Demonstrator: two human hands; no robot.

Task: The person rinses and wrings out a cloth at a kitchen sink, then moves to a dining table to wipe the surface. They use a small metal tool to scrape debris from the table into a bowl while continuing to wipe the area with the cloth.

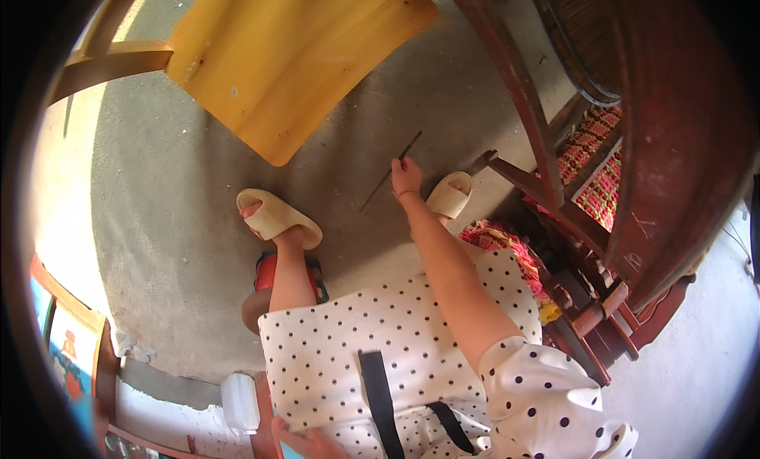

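My right hand (407, 175) is stretched forward above the concrete floor (350, 168), its fingers closed around a thin dark stick (380, 189). The stick slants, with one end past the fingers and the longer part pointing back toward me. At the bottom edge, my left hand (309, 442) lies low beside the white polka-dot dress (344, 352). A light blue thing (289, 451) shows by its fingers; whether the hand grips it cannot be told. Cream slippers (279, 215) are on both feet, the right one close to my right hand.
A yellow wooden panel (285, 61) spans the top. On the right stand dark red wooden furniture (671, 138) and a red woven cover (594, 168). A red object (267, 272) sits behind my left leg. A translucent plastic container (240, 402) stands at lower left.
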